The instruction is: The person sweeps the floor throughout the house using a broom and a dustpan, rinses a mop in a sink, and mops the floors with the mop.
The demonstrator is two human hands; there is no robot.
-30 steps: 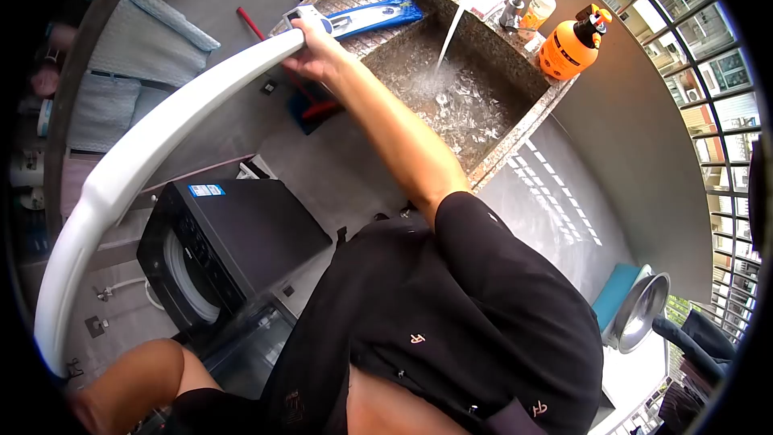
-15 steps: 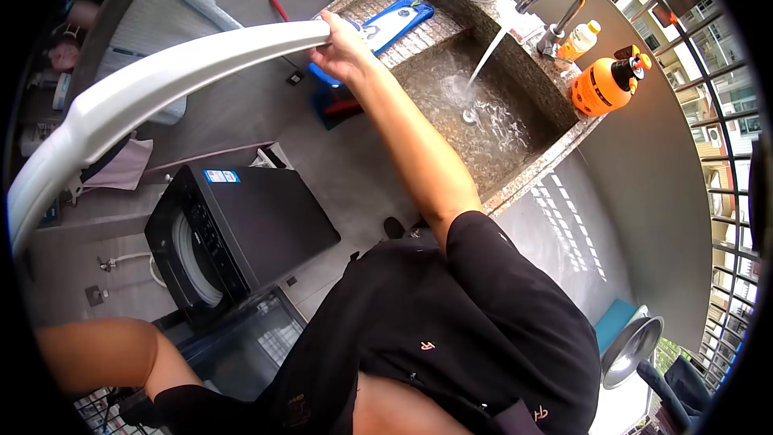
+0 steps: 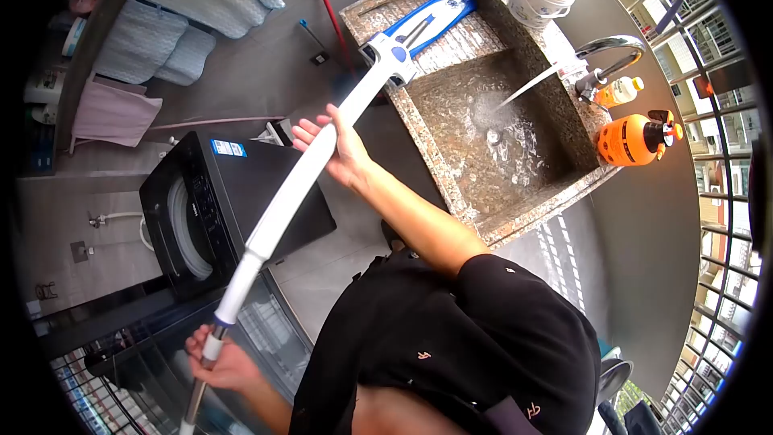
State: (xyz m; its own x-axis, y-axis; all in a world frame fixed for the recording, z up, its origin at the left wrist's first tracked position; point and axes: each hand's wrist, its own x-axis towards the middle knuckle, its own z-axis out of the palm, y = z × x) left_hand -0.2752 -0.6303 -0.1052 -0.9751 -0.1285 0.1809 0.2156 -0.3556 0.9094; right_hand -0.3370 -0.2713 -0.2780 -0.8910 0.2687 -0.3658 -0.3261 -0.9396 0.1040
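Left hand [image 3: 221,361] is gripping mop [image 3: 283,205] at lower left of frame, right hand [image 3: 345,149], apart from it, is supporting white shaft open-fingered near centre, blue-white mop head [image 3: 444,21] lying over stone sink [image 3: 427,143], upper centre.

One head-worn camera looks steeply down past the wearer's own torso, the stone sink [image 3: 427,141] at upper right.

Home laundry area, balcony type; indicators: washing machine [image 3: 241,185]; stone sink [image 3: 429,145] with running faucet [image 3: 624,43]; window bars [image 3: 728,193]; building facades [image 3: 714,213] beyond.
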